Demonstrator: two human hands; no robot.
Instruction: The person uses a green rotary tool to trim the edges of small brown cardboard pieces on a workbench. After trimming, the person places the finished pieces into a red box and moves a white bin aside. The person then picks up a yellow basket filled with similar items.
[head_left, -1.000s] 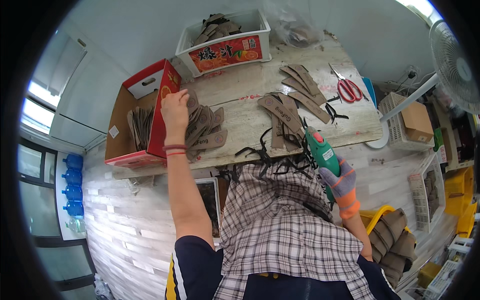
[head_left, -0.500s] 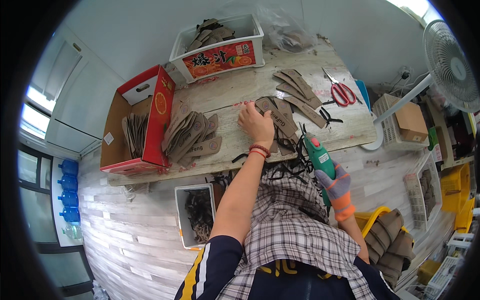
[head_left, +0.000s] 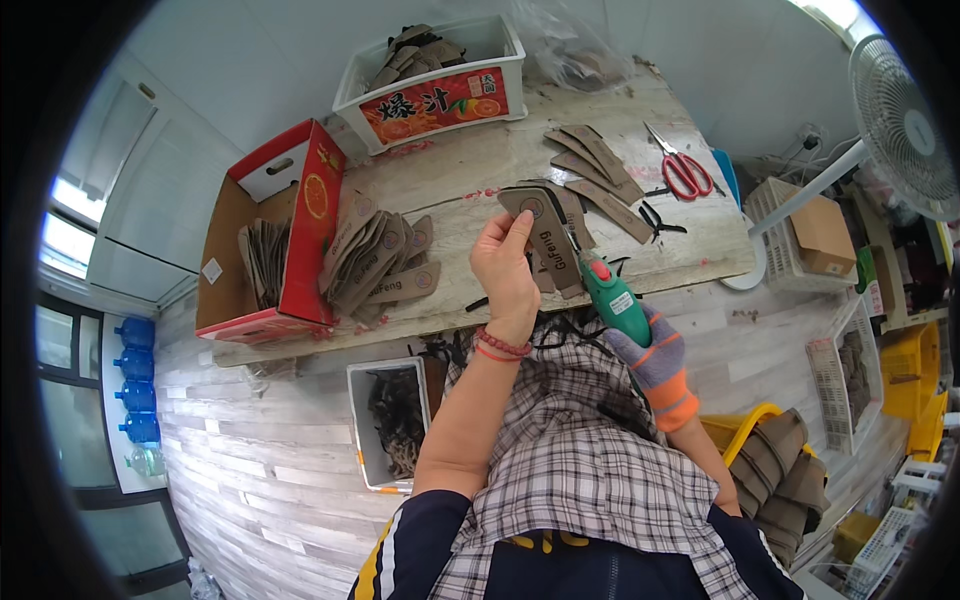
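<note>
One brown strip (head_left: 546,243) bears dark lettering.

Saw a white fan (head_left: 903,128) at right, brown carton (head_left: 822,236) near it; blue water jugs (head_left: 137,397) stood in a row, far left.
</note>
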